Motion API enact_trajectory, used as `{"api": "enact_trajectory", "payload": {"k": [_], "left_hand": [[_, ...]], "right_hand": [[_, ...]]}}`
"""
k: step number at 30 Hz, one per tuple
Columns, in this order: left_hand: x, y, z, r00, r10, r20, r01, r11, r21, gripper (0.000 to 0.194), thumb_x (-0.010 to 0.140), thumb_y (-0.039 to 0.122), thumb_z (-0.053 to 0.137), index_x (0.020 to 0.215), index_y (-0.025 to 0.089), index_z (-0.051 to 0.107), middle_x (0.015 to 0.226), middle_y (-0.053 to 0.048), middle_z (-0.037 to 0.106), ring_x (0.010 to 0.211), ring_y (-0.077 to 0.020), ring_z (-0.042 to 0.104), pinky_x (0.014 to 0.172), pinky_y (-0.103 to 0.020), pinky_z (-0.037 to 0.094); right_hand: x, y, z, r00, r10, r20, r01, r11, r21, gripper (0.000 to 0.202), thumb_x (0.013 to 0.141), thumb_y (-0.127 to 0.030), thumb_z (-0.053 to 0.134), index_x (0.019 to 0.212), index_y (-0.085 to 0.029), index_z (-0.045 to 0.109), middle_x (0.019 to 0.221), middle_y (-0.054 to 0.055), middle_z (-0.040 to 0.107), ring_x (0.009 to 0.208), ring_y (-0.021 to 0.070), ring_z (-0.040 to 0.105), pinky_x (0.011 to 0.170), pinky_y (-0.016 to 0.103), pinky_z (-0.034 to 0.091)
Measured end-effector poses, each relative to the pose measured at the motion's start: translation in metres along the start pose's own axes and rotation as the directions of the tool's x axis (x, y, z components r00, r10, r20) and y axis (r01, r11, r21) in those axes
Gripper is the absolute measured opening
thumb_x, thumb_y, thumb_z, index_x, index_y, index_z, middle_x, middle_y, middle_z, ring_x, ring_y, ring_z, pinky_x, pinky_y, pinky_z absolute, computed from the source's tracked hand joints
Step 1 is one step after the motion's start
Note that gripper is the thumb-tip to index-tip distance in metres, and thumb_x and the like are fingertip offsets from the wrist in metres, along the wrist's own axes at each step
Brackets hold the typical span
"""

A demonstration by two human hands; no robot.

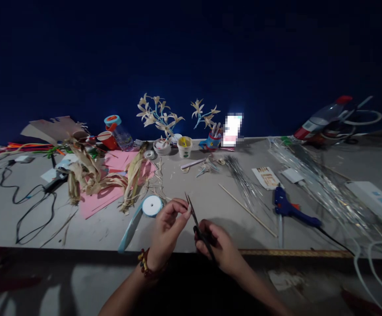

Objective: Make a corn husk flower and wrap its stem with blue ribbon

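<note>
Near the front edge of the table, my right hand (219, 245) grips black-handled scissors (195, 218) by the handles, blades pointing up and away from me. Beside the blades, my left hand (171, 228) is pinched closed, and a tiny pale piece (189, 210) shows at its fingertips, too small to name. A beaded bracelet (144, 262) circles the left wrist. Just left of that hand lies a roll of light blue ribbon (153, 205), its loose tail running toward the table edge. Dried corn husks (112, 182) are spread over pink paper (94, 204) further left.
White husk flowers on blue stems (160, 113) stand in a small pot at the back. Nearby are a paper cup (185, 149) and a glowing phone (232, 129). To the right lie a thin stick (246, 210), a blue glue gun (293, 210), wires (243, 177) and a power strip (375, 199).
</note>
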State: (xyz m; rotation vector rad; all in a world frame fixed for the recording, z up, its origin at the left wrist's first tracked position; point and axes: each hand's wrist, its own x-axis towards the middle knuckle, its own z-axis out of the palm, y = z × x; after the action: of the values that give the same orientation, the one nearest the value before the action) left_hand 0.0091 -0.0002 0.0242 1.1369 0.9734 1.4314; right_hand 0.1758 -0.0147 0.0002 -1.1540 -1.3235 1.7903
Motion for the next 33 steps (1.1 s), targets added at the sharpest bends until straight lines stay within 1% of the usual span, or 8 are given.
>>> {"api": "enact_trajectory", "payload": {"k": [6, 14, 18, 21, 27, 33], "left_hand": [[0.0001, 0.0006, -0.0008, 1.000, 0.015, -0.010, -0.015, 1.000, 0.005, 0.009, 0.091, 0.020, 0.067, 0.083, 0.019, 0.063, 0.092, -0.004, 0.062, 0.090, -0.0166, 0.058, 0.083, -0.027, 0.045], [0.0007, 0.0001, 0.0001, 1.000, 0.010, 0.005, -0.010, 1.000, 0.003, 0.010, 0.092, 0.020, 0.066, 0.082, 0.019, 0.062, 0.091, -0.004, 0.062, 0.089, -0.0172, 0.057, 0.082, -0.028, 0.044], [0.0016, -0.0005, -0.0001, 1.000, 0.014, 0.009, -0.014, 1.000, -0.005, 0.010, 0.092, 0.020, 0.066, 0.082, 0.019, 0.062, 0.091, -0.004, 0.061, 0.088, -0.0168, 0.057, 0.081, -0.028, 0.044], [0.0026, -0.0010, -0.0004, 1.000, 0.012, 0.009, -0.012, 1.000, -0.009, 0.011, 0.092, 0.021, 0.066, 0.082, 0.019, 0.062, 0.091, -0.004, 0.061, 0.088, -0.0168, 0.057, 0.082, -0.028, 0.044], [0.0037, -0.0030, -0.0010, 1.000, -0.024, 0.005, 0.024, 0.999, -0.044, 0.010, 0.090, 0.023, 0.069, 0.082, 0.018, 0.064, 0.091, -0.005, 0.062, 0.089, -0.0177, 0.057, 0.083, -0.028, 0.044], [0.0042, -0.0028, -0.0055, 0.997, -0.078, 0.019, 0.079, 0.995, -0.064, 0.012, 0.089, 0.024, 0.070, 0.082, 0.018, 0.063, 0.092, -0.005, 0.062, 0.088, -0.0179, 0.058, 0.081, -0.029, 0.045]], "right_hand": [[0.0007, -0.0006, 0.0013, 1.000, -0.001, 0.023, 0.002, 1.000, -0.020, 0.054, 0.071, -0.066, 0.077, 0.080, -0.020, 0.049, 0.066, -0.005, 0.049, 0.058, 0.0107, 0.044, 0.056, 0.024, 0.036], [0.0001, -0.0031, 0.0012, 0.999, 0.033, -0.015, -0.033, 0.999, 0.001, 0.053, 0.068, -0.062, 0.081, 0.077, -0.021, 0.048, 0.063, -0.007, 0.050, 0.054, 0.0101, 0.049, 0.054, 0.023, 0.039], [0.0015, -0.0027, 0.0005, 1.000, 0.018, -0.010, -0.018, 1.000, -0.021, 0.051, 0.071, -0.062, 0.078, 0.076, -0.021, 0.049, 0.061, -0.006, 0.051, 0.053, 0.0103, 0.049, 0.053, 0.023, 0.039], [0.0028, -0.0008, 0.0004, 1.000, 0.014, -0.009, -0.014, 1.000, -0.003, 0.051, 0.072, -0.062, 0.077, 0.076, -0.022, 0.047, 0.062, -0.006, 0.051, 0.053, 0.0101, 0.049, 0.053, 0.023, 0.040], [0.0031, 0.0020, -0.0009, 1.000, 0.010, -0.029, -0.011, 1.000, -0.018, 0.049, 0.072, -0.060, 0.078, 0.075, -0.021, 0.047, 0.062, -0.007, 0.050, 0.052, 0.0093, 0.046, 0.052, 0.023, 0.037], [0.0029, 0.0022, -0.0025, 1.000, 0.017, -0.011, -0.018, 0.999, -0.039, 0.050, 0.072, -0.062, 0.076, 0.073, -0.022, 0.046, 0.058, -0.008, 0.048, 0.050, 0.0093, 0.044, 0.050, 0.022, 0.035]]}}
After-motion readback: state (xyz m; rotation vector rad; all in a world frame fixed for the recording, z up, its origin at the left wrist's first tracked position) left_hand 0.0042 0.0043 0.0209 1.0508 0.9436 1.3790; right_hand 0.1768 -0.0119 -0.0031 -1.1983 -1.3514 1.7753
